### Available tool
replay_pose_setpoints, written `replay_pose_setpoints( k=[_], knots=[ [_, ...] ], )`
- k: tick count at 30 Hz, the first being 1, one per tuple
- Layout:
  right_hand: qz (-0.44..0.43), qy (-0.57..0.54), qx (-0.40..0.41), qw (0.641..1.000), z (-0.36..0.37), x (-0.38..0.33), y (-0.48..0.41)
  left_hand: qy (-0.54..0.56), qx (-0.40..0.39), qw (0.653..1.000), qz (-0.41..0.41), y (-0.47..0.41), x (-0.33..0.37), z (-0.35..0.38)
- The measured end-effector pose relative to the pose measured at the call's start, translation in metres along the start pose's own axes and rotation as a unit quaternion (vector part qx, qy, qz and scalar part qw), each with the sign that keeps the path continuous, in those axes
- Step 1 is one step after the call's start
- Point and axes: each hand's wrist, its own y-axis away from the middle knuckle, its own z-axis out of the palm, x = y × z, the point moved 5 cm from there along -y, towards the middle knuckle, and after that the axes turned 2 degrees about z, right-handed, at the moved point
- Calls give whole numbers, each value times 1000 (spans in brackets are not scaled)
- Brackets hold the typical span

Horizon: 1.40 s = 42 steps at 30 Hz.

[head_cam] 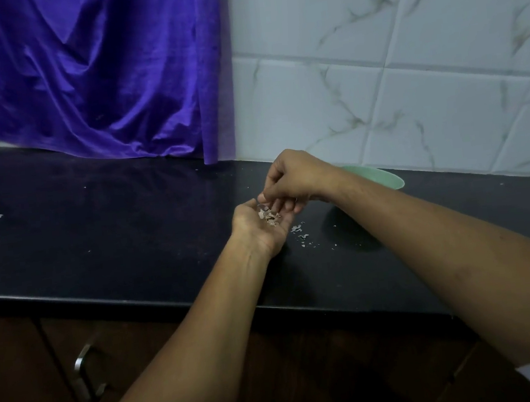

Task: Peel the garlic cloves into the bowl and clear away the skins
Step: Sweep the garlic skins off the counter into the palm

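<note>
Centrally right fingers (273, 196) pinch skins (269, 216) over open left hand (258, 232); black counter (112, 223), marble-look tiles (405, 55).

Dim, cool light, tiles (373, 58) brightest at 1 o'clock, soft sheen on the counter (128, 215) at 9 o'clock, shadow by the bowl (382, 177) at 3 o'clock, mild blur, edges bowed.
</note>
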Motion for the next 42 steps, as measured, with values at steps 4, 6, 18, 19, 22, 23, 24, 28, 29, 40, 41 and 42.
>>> replay_pose_setpoints(
  k=[4,6,18,19,22,23,24,28,29,40,41,42],
  knots=[
    [3,-20,-27,999,1,2,2,10,-2,1000,-6,-1,-1,0],
    [-4,-13,-21,1000,-1,2,4,10,2,1000,-8,0,-1,0],
    [-83,-60,84,991,-22,24,21,-41,-33,999,6,0,-3,7],
    [-79,-89,100,988,-26,29,25,-42,-30,999,7,-1,-4,6],
    [-20,-181,87,980,-27,51,34,-43,-15,999,22,-2,0,5],
    [-5,-199,78,977,-25,61,36,-44,-11,999,30,-2,3,4],
    [5,-212,78,974,-24,73,41,-45,-10,998,32,-3,3,4],
    [-22,-192,97,976,-16,114,64,-69,-5,997,41,-8,8,3],
    [-25,-151,99,983,-13,122,71,-77,-5,996,42,-9,9,3],
    [-3,249,-22,968,43,110,45,-114,24,990,83,-28,49,-2],
    [-10,245,-21,969,45,106,37,-113,23,990,84,-29,51,-2],
    [-17,239,-20,971,46,102,30,-112,21,990,85,-28,50,-2]
  ],
)
